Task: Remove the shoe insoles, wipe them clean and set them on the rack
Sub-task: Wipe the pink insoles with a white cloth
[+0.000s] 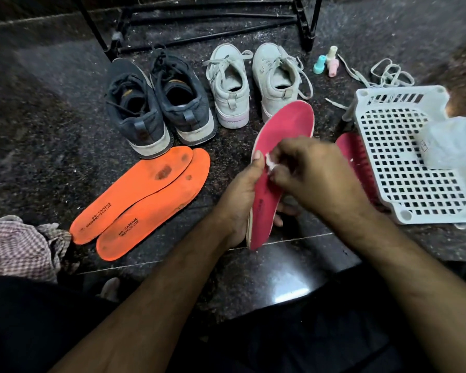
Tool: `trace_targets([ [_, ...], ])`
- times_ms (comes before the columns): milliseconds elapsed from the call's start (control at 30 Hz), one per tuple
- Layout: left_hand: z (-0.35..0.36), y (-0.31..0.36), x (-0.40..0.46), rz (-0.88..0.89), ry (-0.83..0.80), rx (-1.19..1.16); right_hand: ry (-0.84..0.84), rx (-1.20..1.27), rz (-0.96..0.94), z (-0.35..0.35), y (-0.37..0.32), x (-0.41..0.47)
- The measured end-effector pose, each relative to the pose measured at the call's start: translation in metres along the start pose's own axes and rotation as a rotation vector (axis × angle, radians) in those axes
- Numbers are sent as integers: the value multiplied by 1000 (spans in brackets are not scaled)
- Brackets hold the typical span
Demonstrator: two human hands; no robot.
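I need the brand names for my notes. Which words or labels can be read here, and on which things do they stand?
"CAMPUS MEMORYTECH LITE": on the heel of the left orange insole.
"CAMPUS", then a line partly legible, likely the same: right orange insole.
Dark print on the pink insole: too blurred to read.
Marks on the clear packet: unreadable.

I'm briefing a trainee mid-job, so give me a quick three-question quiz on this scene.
1. True or false: the left hand holds the pink insole.
2. What does the right hand pinch? A) white wipe B) shoelace C) bottle
3. How many orange insoles lie on the floor?

Key: 1 true; 2 A; 3 two.
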State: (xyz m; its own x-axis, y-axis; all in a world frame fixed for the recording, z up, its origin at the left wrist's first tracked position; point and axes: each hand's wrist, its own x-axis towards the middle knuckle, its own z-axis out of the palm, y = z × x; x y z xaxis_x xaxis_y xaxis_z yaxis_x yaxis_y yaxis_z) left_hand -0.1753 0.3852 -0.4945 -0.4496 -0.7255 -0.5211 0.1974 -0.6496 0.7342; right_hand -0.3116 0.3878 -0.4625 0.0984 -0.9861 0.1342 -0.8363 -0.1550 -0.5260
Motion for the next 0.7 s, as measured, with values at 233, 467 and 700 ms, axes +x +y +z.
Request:
trace_targets([
  [233, -4, 1, 0, -26, -20, -65, -76, -24, 51, 6, -3, -3],
  [467, -2, 4, -2, -10, 31, -80, -302, -12, -35, 11, -10, -14],
  [700, -2, -4, 0, -46, -97, 109, 206, -85, 143, -20, 21, 13],
])
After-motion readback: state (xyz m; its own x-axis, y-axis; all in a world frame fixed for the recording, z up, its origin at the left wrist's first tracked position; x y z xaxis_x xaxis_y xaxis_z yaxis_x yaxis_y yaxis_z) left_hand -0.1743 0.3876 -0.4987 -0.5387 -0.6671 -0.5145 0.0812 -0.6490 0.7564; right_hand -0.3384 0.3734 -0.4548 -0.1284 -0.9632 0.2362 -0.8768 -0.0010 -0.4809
